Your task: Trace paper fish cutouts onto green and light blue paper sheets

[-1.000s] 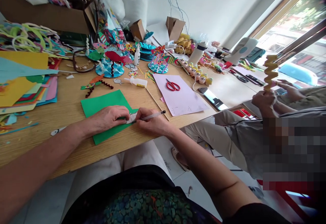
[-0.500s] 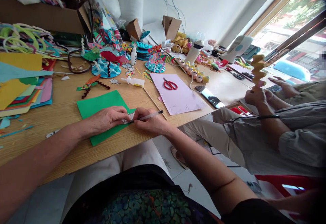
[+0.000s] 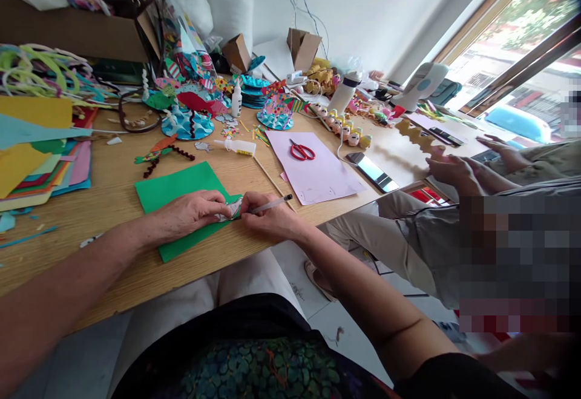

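Observation:
My left hand (image 3: 202,211) presses a small white paper cutout (image 3: 235,208) down on a sheet of green craft paper (image 3: 175,184), thumb and fingers closed together on it. A pen (image 3: 272,204) with a clear barrel and dark end is gripped in my right hand (image 3: 267,216), its tip side hidden by the fingers at the cutout's right edge. The green sheet lies near the table's front edge. Just beyond my right hand lies a thin wooden stick (image 3: 267,175).
Red-handled scissors (image 3: 302,150) lie on a lilac sheet (image 3: 318,172), beside a phone (image 3: 373,172). A glue bottle (image 3: 236,146) and paper fish crafts (image 3: 188,123) stand beyond. Coloured sheets (image 3: 77,169) are stacked left. At right, another person's hands (image 3: 449,169) hold a yellow wavy strip (image 3: 415,137).
My right hand and the pen have shifted slightly right, and more of the white cutout shows. The other person's yellow strip has swung from upright down to the left.

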Demonstrator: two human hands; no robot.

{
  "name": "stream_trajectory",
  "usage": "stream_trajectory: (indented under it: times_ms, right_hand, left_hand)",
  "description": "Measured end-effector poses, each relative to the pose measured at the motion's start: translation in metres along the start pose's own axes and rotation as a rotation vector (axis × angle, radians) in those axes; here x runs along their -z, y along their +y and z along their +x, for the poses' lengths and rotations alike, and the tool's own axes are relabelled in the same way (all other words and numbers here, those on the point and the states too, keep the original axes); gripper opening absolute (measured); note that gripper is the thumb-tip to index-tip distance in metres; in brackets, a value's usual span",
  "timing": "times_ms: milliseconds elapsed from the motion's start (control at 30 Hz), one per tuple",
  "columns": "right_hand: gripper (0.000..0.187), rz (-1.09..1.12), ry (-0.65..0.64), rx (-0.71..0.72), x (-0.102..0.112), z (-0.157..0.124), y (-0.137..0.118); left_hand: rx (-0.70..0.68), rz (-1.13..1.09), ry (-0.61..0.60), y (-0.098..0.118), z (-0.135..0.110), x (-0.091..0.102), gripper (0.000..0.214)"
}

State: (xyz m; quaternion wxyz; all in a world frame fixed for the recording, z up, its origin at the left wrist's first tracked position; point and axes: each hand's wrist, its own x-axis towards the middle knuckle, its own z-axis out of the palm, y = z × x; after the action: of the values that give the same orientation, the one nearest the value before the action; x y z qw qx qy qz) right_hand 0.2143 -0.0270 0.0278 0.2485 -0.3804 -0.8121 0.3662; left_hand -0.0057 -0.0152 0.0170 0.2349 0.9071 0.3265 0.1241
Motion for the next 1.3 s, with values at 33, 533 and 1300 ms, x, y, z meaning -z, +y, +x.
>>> stream_trajectory:
  times_ms: [33,533,1300]
  right_hand:
    - [0.006,-0.003,0.002,-0.002,0.0,0.0,0.0]
    - [0.002,0.182,0.035,-0.052,0.005,0.001,0.008]
    - [0.005,0.072,0.014,-0.03,0.001,0.0,0.002]
  left_hand:
    - [-0.002,0.0,0.0,-0.001,0.0,0.0,0.03]
    - [-0.01,0.062,0.011,0.0,-0.002,-0.001,0.031]
    - [0.002,0.0,0.021,0.011,0.001,0.0,0.036]
